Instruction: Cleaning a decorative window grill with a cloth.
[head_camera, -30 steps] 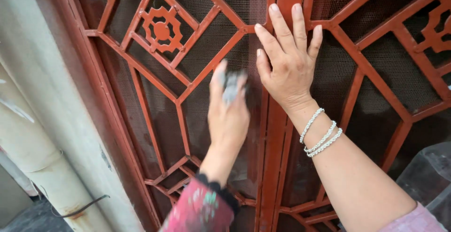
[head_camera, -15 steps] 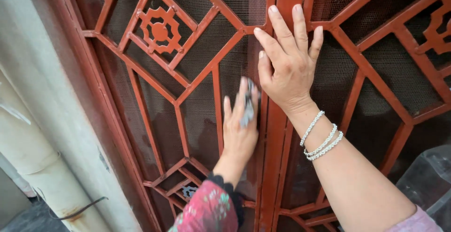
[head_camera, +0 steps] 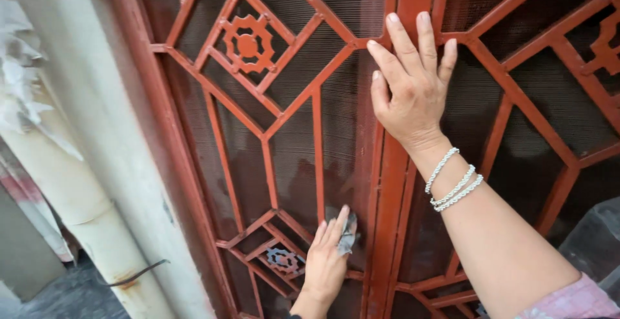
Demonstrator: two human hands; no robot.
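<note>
Grey rag (head_camera: 347, 235): small, crumpled, looks soft and light, best pinched by its bunched middle. Left hand (head_camera: 326, 262) has fingers closed on it, pressing it to the dark mesh (head_camera: 294, 164) low by the centre post (head_camera: 387, 183). Right hand (head_camera: 413, 90) flat, fingers spread, on the red metal grille door (head_camera: 219, 144), holding nothing. Mesh looks springy, bars rigid. Cream pipe (head_camera: 84, 209) at left.

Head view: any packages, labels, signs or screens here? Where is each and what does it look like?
No packages, labels, signs or display screens show.
Mesh screen: dark fine netting behind the red geometric door grille, filling its panels.
Grey cloth: small crumpled wad, pressed to the mesh low down by the left hand.
Right hand: flat on the red upright, beaded white bracelets at the wrist.
</note>
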